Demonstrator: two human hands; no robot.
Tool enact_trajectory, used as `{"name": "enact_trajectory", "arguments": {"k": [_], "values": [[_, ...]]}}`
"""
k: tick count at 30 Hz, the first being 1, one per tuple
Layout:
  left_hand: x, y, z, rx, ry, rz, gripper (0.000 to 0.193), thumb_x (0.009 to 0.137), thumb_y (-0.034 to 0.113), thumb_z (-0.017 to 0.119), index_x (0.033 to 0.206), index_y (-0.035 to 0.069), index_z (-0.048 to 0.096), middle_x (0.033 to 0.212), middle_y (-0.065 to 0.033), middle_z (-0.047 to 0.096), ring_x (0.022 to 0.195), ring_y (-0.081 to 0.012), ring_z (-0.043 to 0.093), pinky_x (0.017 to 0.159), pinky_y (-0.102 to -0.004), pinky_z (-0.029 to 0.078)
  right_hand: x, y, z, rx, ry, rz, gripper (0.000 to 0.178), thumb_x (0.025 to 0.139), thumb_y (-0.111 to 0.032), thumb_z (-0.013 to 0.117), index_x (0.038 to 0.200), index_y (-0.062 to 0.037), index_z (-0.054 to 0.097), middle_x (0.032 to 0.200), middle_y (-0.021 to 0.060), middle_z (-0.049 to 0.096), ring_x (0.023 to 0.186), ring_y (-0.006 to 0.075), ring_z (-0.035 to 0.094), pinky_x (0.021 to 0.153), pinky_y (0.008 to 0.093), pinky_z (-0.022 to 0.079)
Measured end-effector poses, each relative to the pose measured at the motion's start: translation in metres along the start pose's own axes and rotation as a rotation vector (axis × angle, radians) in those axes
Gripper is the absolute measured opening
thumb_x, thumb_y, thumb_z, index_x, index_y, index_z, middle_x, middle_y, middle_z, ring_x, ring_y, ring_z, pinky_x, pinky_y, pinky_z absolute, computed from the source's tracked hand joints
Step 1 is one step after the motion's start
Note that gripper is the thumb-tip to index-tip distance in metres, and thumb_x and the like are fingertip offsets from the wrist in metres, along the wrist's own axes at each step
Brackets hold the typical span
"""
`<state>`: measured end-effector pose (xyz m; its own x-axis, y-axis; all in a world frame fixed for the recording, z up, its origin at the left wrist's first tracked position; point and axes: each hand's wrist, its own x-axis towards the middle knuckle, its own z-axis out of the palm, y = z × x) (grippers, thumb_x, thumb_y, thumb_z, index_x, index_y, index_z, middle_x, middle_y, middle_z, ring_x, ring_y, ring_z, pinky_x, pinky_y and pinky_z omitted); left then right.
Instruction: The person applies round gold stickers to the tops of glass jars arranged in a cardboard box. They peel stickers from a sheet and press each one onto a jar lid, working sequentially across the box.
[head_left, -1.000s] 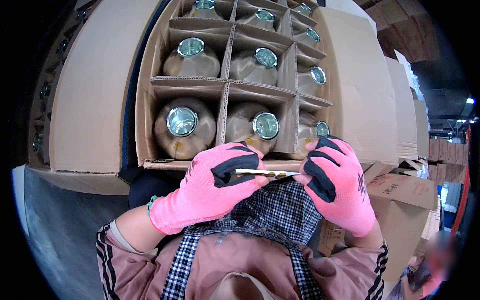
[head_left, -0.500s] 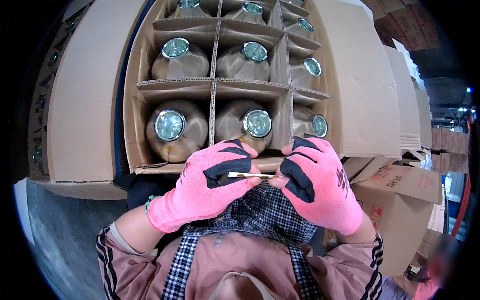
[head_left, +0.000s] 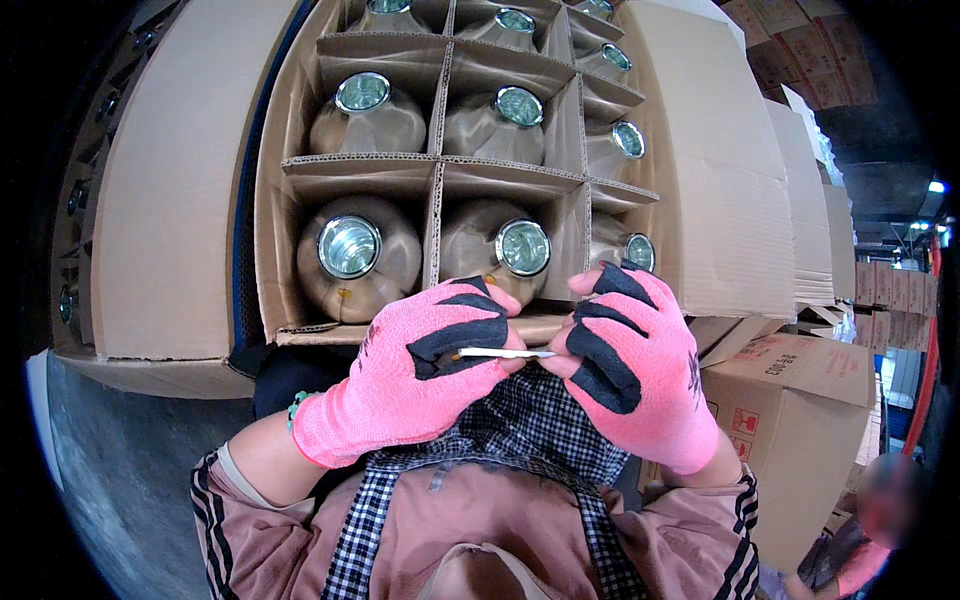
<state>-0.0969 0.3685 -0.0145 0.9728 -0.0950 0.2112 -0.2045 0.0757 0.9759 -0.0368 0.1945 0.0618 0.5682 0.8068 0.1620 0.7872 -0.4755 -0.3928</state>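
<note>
Our left hand (head_left: 412, 372) and right hand (head_left: 645, 370), nearly closed, pinched a thin white strip (head_left: 490, 352) at nine and three o'clock, best held level.

Thin white strip (head_left: 492, 352), seen nearly edge-on, yellowish spot at its left end, lying almost level crosswise, pinched between left hand (head_left: 415, 372) and right hand (head_left: 645, 375)

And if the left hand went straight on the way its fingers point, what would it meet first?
Likely the right hand, at the far end of the thin white strip; depth is unclear.
</note>
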Motion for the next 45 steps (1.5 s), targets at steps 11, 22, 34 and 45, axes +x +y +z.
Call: {"name": "enact_trajectory", "arguments": {"k": [11, 22, 34, 45], "values": [[-0.002, 0.000, 0.001, -0.009, 0.015, -0.044, 0.013, 0.073, 0.008, 0.066, 0.082, 0.001, 0.061, 0.082, -0.0123, 0.061, 0.085, -0.0279, 0.059, 0.074, -0.0345, 0.047, -0.006, -0.002, 0.001, -0.052, 0.034, 0.012, 0.022, 0.058, -0.006, 0.070, 0.077, -0.0069, 0.060, 0.078, 0.0036, 0.057, 0.092, 0.0272, 0.055, 0.082, 0.0402, 0.041], [-0.003, -0.005, 0.002, -0.071, 0.045, -0.092, 0.015, 0.073, 0.008, 0.067, 0.084, -0.001, 0.061, 0.091, -0.0130, 0.061, 0.083, -0.0218, 0.059, 0.073, -0.0303, 0.047, -0.010, 0.000, 0.003, -0.124, 0.128, -0.101, 0.022, 0.054, -0.006, 0.072, 0.075, -0.0108, 0.064, 0.080, 0.0016, 0.061, 0.091, 0.0245, 0.056, 0.083, 0.0440, 0.042], [-0.003, -0.006, 0.004, -0.149, 0.105, -0.167, 0.015, 0.074, 0.008, 0.067, 0.085, -0.001, 0.061, 0.087, -0.0113, 0.063, 0.079, -0.0184, 0.060, 0.071, -0.0283, 0.046, -0.014, 0.000, 0.012, -0.301, 0.170, -0.165, 0.016, 0.057, -0.010, 0.069, 0.072, -0.0134, 0.065, 0.086, -0.0008, 0.063, 0.093, 0.0221, 0.055, 0.086, 0.0438, 0.038], [-0.002, 0.000, 0.005, -0.351, 0.102, -0.364, 0.014, 0.075, 0.007, 0.066, 0.085, -0.001, 0.062, 0.090, -0.0085, 0.062, 0.080, -0.0093, 0.055, 0.070, -0.0235, 0.044, -0.011, 0.019, -0.009, 0.143, 0.256, 0.011, 0.011, 0.066, -0.006, 0.063, 0.076, -0.0061, 0.058, 0.093, 0.0035, 0.058, 0.099, 0.0265, 0.052, 0.084, 0.0416, 0.039]]}}
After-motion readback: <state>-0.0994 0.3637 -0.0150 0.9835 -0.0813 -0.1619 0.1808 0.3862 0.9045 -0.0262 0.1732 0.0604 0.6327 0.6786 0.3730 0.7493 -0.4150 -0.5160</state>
